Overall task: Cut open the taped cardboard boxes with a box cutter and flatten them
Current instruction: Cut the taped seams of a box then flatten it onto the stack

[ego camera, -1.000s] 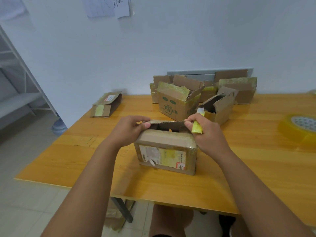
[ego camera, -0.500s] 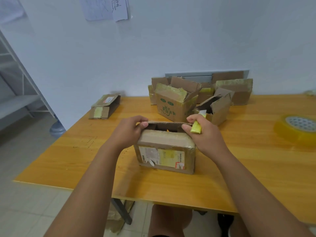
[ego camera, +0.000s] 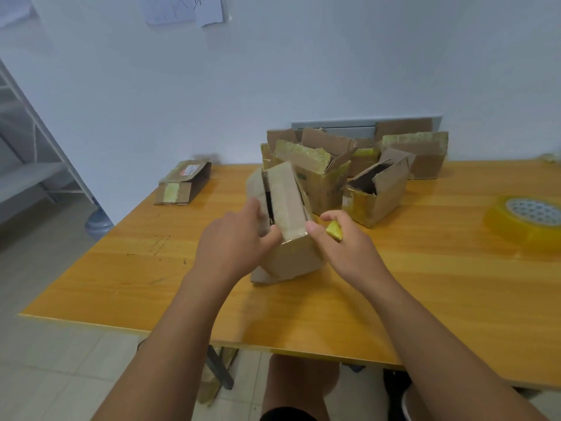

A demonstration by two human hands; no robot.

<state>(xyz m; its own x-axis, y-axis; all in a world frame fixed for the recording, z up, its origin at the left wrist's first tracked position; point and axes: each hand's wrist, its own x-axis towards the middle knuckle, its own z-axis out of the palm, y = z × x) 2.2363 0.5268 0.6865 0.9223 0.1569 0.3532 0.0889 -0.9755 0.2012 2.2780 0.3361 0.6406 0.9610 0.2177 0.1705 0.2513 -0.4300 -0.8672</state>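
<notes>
Box [ego camera: 288, 220] now tipped up — both hands' grip unchanged.

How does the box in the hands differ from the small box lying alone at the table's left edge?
1. The held box is tipped up on end between the left hand and right hand; the lone box lies on its side on the table, untouched.
2. The held box looks bulkier; the lone box is slim and long.
3. The lone box shows a white and red label; none shows on the held box.

Both are brown cardboard, already opened.
</notes>
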